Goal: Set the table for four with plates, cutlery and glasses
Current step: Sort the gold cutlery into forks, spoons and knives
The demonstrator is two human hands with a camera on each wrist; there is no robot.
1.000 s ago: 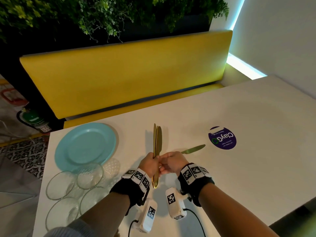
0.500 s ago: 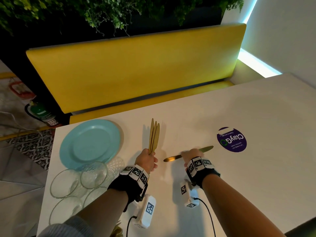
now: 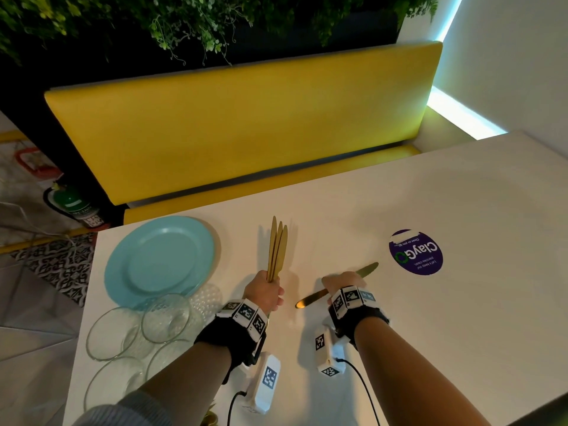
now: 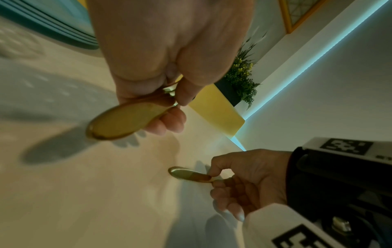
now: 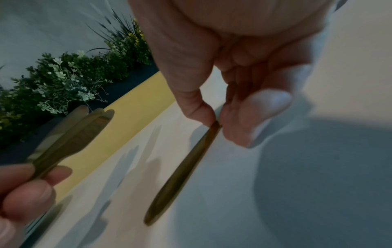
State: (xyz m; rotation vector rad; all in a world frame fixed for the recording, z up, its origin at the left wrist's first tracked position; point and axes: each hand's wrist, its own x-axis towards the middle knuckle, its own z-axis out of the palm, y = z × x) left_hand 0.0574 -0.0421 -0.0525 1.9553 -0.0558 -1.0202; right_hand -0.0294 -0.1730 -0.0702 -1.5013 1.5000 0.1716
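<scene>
Gold-coloured metal table knives are being dealt out onto the white tabletop [image 3: 461, 302]. Three of them, a fanned bundle of gold knives [image 3: 276, 250], are gripped by their handles in the left hand [image 3: 265, 293], the fingers wrapped closed round them and the blades pointing up and away. A single gold knife [image 3: 367, 270] is pinched at its middle between the thumb and fingertips of the right hand [image 3: 342, 281], low over the tabletop and lying roughly level; whether it already touches the surface cannot be told.

Near the left edge a stack of round pale-blue plates [image 3: 159, 259] is seen, with clear glass tumblers [image 3: 166, 318] grouped just in front of it, none yet set out.

The knives are judged stiff, slim and light, with a polished finish likely to slip between fingertips and to slide on the smooth top. A hold on the wider handle, not the blade, is judged the surest. The glasses are judged fragile and best taken round the wall, one at a time.
</scene>
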